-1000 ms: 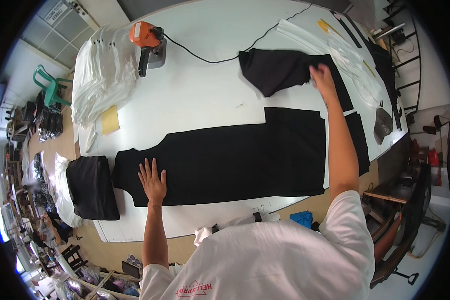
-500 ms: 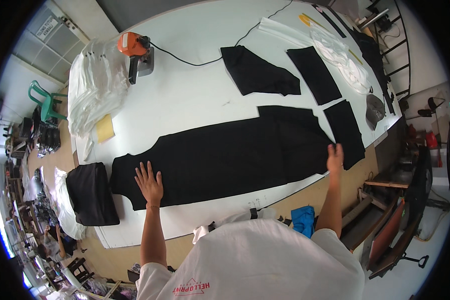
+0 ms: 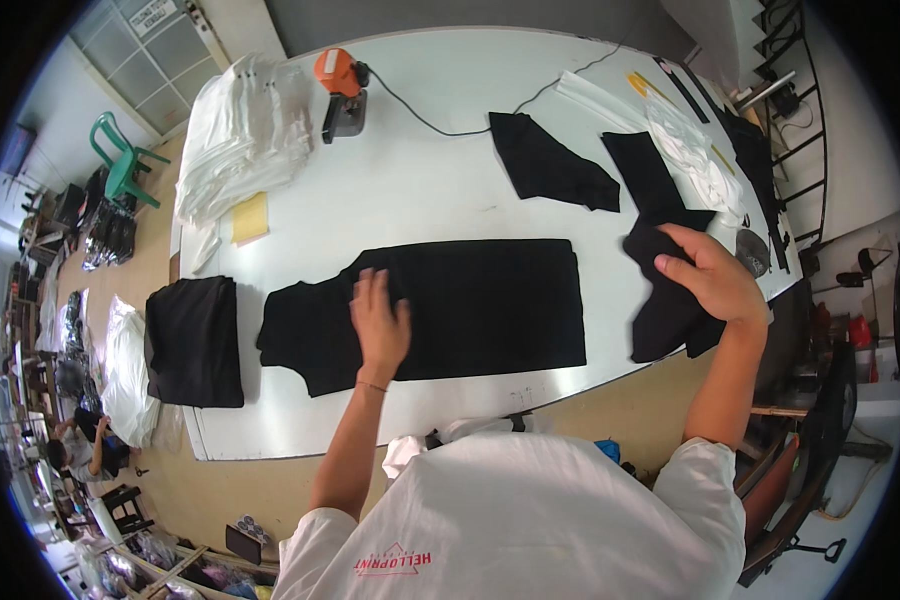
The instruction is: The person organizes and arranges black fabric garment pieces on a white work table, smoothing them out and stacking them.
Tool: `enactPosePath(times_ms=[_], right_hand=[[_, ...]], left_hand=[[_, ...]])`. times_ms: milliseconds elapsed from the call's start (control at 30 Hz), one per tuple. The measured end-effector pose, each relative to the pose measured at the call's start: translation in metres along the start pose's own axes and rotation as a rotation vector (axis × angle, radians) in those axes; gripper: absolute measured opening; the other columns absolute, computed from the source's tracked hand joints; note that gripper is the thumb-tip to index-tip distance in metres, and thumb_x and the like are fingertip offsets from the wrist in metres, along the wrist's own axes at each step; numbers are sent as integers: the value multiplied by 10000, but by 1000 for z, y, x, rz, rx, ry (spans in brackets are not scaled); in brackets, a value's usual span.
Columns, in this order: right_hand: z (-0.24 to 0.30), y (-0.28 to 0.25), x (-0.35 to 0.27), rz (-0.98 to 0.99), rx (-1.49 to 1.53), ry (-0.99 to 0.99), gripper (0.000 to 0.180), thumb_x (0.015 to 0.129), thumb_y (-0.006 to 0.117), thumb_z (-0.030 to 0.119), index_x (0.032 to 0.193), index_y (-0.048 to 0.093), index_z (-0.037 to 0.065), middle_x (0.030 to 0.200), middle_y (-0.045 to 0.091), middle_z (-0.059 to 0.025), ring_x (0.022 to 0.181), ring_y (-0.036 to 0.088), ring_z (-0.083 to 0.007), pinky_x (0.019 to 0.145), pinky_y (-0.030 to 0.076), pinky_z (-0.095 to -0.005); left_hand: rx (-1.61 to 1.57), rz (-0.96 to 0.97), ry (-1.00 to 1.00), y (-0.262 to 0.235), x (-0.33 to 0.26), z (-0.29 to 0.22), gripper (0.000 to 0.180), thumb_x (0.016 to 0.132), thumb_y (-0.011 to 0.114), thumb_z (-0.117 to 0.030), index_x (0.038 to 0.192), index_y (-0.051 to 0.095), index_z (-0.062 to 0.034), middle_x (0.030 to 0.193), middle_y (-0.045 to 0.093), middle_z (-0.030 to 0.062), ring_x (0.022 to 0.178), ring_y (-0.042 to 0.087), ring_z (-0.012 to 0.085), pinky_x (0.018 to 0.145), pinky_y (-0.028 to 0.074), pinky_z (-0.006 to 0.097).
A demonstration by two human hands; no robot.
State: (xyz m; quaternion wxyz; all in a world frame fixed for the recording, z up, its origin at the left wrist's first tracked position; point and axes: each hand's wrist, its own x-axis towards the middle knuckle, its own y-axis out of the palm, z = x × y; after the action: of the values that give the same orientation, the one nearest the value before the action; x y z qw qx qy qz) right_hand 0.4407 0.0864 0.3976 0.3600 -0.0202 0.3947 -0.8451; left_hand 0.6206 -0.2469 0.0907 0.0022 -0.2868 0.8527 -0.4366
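A long black fabric panel (image 3: 490, 305) lies flat across the near middle of the table. My left hand (image 3: 382, 325) rests on its left part, palm down with fingers stretched out. At the right, my right hand (image 3: 715, 275) is closed on the upper edge of a black fabric piece (image 3: 658, 315), which hangs bent and apart from the panel. Under and behind that piece show parts of other black cut pieces (image 3: 638, 165). Another angular black piece (image 3: 550, 165) lies farther back. A folded black fabric stack (image 3: 195, 340) sits left of the panel.
An orange handheld cutting machine (image 3: 340, 78) stands at the back left, its cord (image 3: 420, 120) running rightward. Beside it are a white garment pile (image 3: 245, 140) and a yellow sheet (image 3: 250, 218). White cloth (image 3: 695, 150) and a grey cap (image 3: 752, 252) lie at the right.
My right hand has taken hold of the black piece that overlapped the panel's right end and drawn it up and rightward. My left hand now lies farther along the panel. The view has shifted.
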Motion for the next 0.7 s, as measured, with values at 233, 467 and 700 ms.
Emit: enactPosePath(times_ms=[233, 467, 700], right_hand=[[56, 17, 3, 90, 2, -54, 288, 933, 580, 141, 1157, 608, -38, 1006, 663, -97, 941, 597, -155, 886, 459, -286], [68, 43, 0, 129, -178, 5, 177, 911, 589, 114, 1005, 657, -19, 847, 651, -82, 811, 577, -144, 796, 456, -276], [97, 56, -14, 60, -313, -76, 173, 903, 598, 126, 1001, 679, 8, 883, 688, -128, 791, 622, -253, 757, 474, -324]], left_hand=[[526, 14, -298, -23, -67, 147, 606, 1001, 414, -469, 1506, 336, -145, 1574, 278, 146, 1449, 193, 430, 1145, 164, 609], [538, 106, -108, -84, -61, 195, 582, 967, 504, -405, 1479, 377, -159, 1559, 303, 126, 1455, 200, 391, 1159, 169, 580], [151, 437, 419, 39, -49, 22, 612, 936, 544, -444, 1454, 409, -147, 1545, 301, 152, 1447, 210, 393, 1157, 173, 568]])
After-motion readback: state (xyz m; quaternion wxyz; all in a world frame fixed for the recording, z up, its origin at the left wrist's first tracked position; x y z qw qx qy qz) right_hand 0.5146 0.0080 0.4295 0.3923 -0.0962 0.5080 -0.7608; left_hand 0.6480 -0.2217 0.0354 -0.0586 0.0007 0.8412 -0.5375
